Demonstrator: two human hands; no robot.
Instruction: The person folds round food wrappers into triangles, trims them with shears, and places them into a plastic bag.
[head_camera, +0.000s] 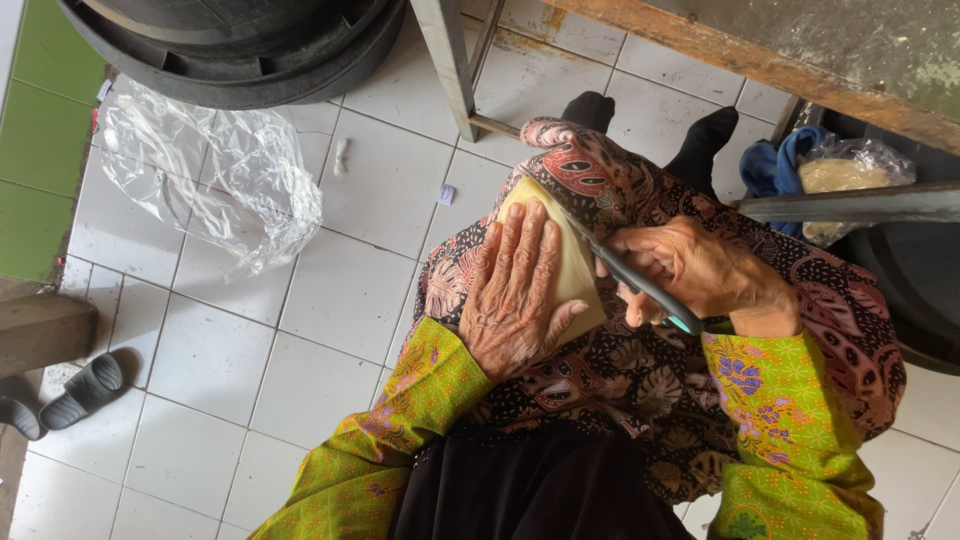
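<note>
A pale yellow flat sheet (574, 262) lies on my lap, over a dark patterned skirt (640, 370). My left hand (517, 292) presses flat on the sheet, fingers spread toward its far corner. My right hand (700, 272) grips a pair of scissors (640, 285) with grey-green handles. The blades run along the sheet's right edge toward its upper corner. Both sleeves are green with a flower print.
White tiled floor (330, 300) spreads to the left, with a crumpled clear plastic bag (215, 170) on it. A black round tub (240, 50) stands at the top. A table's metal leg (452, 65) rises ahead. Dark sandals (75, 392) lie far left. A bagged pale stack (845, 175) sits right.
</note>
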